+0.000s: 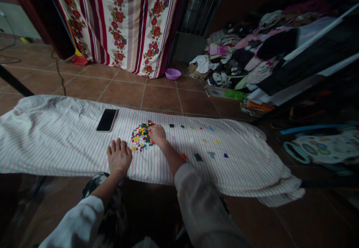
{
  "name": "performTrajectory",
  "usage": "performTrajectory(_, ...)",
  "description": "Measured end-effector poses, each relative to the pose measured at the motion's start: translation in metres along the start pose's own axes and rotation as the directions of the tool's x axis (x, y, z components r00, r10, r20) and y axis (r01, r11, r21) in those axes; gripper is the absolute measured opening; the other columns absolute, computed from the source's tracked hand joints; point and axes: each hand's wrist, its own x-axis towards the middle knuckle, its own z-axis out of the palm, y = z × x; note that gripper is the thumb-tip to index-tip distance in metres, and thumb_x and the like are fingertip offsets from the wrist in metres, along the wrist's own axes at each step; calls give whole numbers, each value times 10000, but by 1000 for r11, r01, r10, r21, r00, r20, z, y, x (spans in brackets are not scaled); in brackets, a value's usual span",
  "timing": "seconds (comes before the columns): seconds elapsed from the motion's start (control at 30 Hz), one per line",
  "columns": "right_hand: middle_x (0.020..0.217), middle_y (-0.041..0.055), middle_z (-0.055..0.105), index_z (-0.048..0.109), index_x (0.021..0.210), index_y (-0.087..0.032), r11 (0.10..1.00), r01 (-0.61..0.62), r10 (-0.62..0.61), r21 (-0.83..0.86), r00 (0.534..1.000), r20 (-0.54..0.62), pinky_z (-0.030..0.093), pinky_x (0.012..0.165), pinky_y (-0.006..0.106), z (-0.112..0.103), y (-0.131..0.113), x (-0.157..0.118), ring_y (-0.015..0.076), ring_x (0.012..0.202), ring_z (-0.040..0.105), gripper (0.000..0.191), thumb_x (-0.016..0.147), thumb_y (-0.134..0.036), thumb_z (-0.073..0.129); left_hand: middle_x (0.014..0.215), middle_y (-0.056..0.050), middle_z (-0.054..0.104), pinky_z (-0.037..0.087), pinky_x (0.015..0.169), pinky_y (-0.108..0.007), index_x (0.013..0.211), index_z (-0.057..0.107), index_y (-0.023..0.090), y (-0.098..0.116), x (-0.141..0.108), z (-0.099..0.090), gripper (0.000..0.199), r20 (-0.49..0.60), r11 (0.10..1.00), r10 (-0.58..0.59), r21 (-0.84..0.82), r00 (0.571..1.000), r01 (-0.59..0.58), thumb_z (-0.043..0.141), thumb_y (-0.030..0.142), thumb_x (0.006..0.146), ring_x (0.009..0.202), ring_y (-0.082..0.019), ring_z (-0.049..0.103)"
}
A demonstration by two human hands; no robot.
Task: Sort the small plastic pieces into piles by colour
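A pile of small multicoloured plastic pieces [141, 135] lies on the striped cloth [241, 173]. Over the right edge of that pile is my right hand [157, 134], fingers bent together and touching the pieces; what is between the fingertips is hidden. Flat on the cloth, left of the pile, rests my left hand [119, 156] with its fingers stretched out and nothing held. To the right, small groups sorted by colour lie in rough rows, among them a black group [172, 125], a dark green group [198, 157], a grey-blue group [211, 154] and purple pieces [226, 155].
A smartphone [107, 120] lies on the cloth beyond my left hand. On the tiled floor past the cloth are a purple basin [173, 74] and a red broom head [80, 59]. Heaped clothes [252, 53] and a baby walker-like toy [319, 147] are at the right.
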Motion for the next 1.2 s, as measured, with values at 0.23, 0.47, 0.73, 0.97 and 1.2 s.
performTrajectory(0.23,947,44,703,728,940,-233,996,-52,53,75,999,-13,382,877,272,-7,4,-9,173,934,578,188,862,-249,558,1375,-178,525,293,1084,-521,1156,604,114,2,0,-3,389,6,1000,-14,-3,1000,14,363,286,904,1335,-360,395)
performTrajectory(0.47,966,-12,726,706,969,-271,966,-194,200,170,980,-19,421,800,244,-13,0,-20,161,909,619,206,847,-243,541,1364,-177,533,300,1076,-510,1142,603,107,3,0,-5,393,2,1000,-2,9,1000,2,350,294,908,1327,-364,400)
performTrajectory(0.73,965,-29,741,680,1006,-290,950,-249,250,191,968,20,438,747,228,-27,-9,-39,146,903,652,206,875,-273,523,1348,-182,540,302,1068,-506,1138,595,98,5,-1,-9,410,-21,1000,-7,-7,1000,7,323,297,905,1327,-356,394)
performTrajectory(0.97,1005,-16,737,682,1005,-286,945,-254,262,205,965,-9,452,798,254,-30,-21,-53,162,961,644,216,862,-301,521,1341,-189,540,319,1052,-517,1128,603,105,6,-1,-14,412,5,999,-16,-37,1000,16,331,300,887,1313,-353,407)
performTrajectory(1.2,999,-20,736,683,1020,-291,948,-252,259,194,966,-13,450,813,263,-30,-16,-69,166,942,644,230,866,-303,513,1322,-195,542,341,1033,-524,1128,599,96,7,-2,-17,427,29,999,-2,-49,1000,4,313,303,887,1290,-360,425)
